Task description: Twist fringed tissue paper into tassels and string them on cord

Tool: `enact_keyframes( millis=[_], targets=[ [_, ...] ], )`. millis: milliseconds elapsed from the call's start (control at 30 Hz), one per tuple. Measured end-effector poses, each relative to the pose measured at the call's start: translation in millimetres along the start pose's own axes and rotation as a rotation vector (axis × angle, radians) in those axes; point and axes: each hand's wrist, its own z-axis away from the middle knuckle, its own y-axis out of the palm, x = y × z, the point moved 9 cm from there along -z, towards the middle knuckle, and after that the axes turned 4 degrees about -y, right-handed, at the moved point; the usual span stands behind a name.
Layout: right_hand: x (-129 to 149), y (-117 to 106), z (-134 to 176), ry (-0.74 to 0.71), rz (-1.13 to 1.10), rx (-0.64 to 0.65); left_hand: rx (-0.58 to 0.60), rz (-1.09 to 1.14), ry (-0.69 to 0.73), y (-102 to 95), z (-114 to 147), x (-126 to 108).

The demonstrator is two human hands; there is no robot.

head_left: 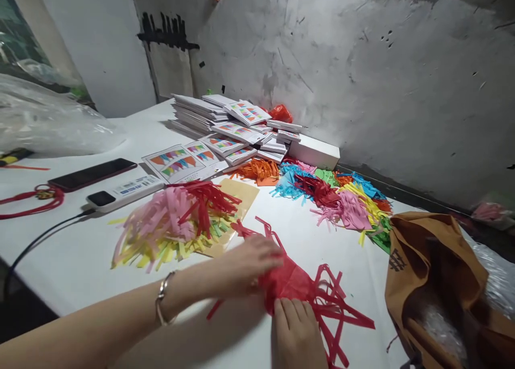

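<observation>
A red tissue-paper tassel (293, 279) lies on the white table, its cut strips fanned out on both sides of a solid middle band. My left hand (259, 259), with a silver bracelet at the wrist, reaches over the band's left part, fingers stretched out and slightly blurred. At the band's near edge, my right hand (300, 331) has its fingers pressed together on the paper; its thumb is hidden. To the left, a pile of pink, red and yellow fringed tassels (173, 219) rests partly on a tan envelope (241, 197).
More coloured tassels (330, 192) line the wall side. Printed cards (237, 130) are stacked behind, beside a white box (316, 150). A phone (94, 173) and a white corded device (124, 193) lie left. A brown bag (434, 272) stands right; clear plastic (48, 119) lies far left.
</observation>
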Motion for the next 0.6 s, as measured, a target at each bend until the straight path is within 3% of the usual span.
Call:
enact_keyframes(
  millis=[67, 133, 267, 400, 533, 600],
  targets=[
    [-7.2, -3.7, -6.7, -0.006, -0.030, 0.053, 0.007, 0.109, 0.250, 15.7, 9.6, -43.3],
    [-13.7, -6.0, -7.8, 0.020, -0.048, 0.084, -0.032, 0.079, 0.276, 32.0, 12.2, -58.0],
    [-16.6, -13.7, -2.4, -0.003, -0.054, 0.062, -0.097, 0.021, 0.301, 39.4, 13.1, -66.3],
    [-23.6, -30.8, 10.5, -0.065, -0.134, -0.034, 0.011, 0.151, 0.294, 27.3, 20.6, -73.1],
    [-22.5, -34.5, 32.9, -0.229, -0.165, 0.077, 0.008, 0.127, 0.264, 27.0, 31.1, -81.1],
    [-27.4, -38.5, 37.5, -0.198, -0.160, 0.096, -0.010, 0.167, 0.225, 34.3, 31.7, -79.7]
  ],
)
